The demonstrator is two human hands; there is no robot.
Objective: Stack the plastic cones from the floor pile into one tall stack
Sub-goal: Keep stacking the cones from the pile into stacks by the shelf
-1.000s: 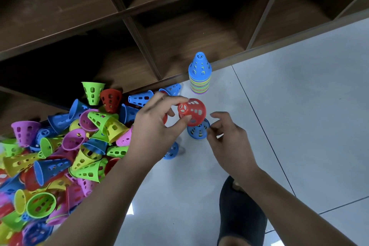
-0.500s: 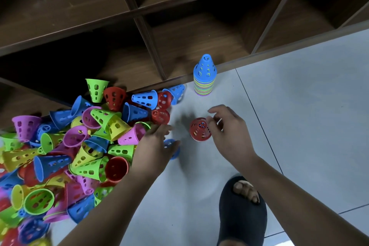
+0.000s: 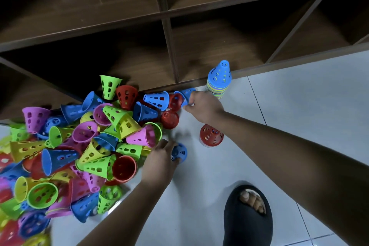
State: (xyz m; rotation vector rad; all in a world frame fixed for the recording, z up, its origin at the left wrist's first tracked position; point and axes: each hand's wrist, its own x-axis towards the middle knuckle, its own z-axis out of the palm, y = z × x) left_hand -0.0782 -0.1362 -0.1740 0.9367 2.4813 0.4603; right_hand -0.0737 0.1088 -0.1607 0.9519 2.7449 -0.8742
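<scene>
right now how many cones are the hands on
2: a blue cone under the left hand, a second blue cone at the right hand; more may be hidden.

The pile [image 3: 79,146] lay on the floor [image 3: 299,116] left of the stack [image 3: 218,80], which stood before the shelf [image 3: 169,46].

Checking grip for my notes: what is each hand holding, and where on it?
The right hand pinches a blue cone at its narrow end. The left hand touches another blue cone; its hold cannot be told.
</scene>
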